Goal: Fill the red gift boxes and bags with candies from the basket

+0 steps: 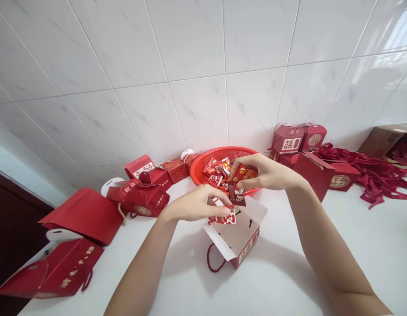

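An open red gift box with white inner walls stands on the white table, its dark red cord handle lying at the left. Above its back left edge, my left hand pinches a small white packet with red patterns. My right hand grips a red and gold packet above the back of the box. Behind both hands, a red plastic basket holds several red wrapped candies.
Several red gift boxes line the left side. More red boxes stand at the back right, beside a heap of dark red ribbons and a cardboard box. A tiled wall rises behind the table.
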The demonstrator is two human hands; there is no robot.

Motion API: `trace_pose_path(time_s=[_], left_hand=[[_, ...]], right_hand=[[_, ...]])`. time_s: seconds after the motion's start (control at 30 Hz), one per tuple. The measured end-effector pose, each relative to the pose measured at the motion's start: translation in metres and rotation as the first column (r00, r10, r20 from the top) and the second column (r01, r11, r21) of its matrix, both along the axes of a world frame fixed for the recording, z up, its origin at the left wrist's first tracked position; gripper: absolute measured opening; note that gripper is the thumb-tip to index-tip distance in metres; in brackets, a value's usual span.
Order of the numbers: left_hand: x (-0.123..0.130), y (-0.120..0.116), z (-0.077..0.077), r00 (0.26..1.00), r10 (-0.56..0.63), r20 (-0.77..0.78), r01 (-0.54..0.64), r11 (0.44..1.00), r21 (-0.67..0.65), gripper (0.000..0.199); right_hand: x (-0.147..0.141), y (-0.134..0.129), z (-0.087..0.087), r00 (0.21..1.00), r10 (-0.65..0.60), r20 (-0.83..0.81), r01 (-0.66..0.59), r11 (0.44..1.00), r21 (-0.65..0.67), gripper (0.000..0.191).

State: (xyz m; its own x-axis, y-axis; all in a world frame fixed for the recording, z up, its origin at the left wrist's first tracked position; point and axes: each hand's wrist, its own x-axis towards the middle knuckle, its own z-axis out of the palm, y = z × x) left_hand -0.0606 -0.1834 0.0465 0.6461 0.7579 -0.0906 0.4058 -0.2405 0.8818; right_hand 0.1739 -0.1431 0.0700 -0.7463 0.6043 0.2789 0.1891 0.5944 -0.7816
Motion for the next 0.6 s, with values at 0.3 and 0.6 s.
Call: trace_pose_path(time_s=[0.3, 0.6], left_hand=[[-0.005, -0.007, 0.007, 0.992, 0.108, 0.063, -0.12, 0.959, 0.256, 0.018], [-0.014, -0.012, 0.016, 0.985, 0.171, 0.001, -0.165, 0.95, 0.266, 0.014]], right_hand=[[-0.006, -0.005, -0.002, 0.968, -0.004, 0.251, -0.032, 0.989, 0.142, 0.011], [-0.02, -0.006, -0.011, 0.904, 0.02, 0.427, -0.074, 0.991, 0.111, 0.014]])
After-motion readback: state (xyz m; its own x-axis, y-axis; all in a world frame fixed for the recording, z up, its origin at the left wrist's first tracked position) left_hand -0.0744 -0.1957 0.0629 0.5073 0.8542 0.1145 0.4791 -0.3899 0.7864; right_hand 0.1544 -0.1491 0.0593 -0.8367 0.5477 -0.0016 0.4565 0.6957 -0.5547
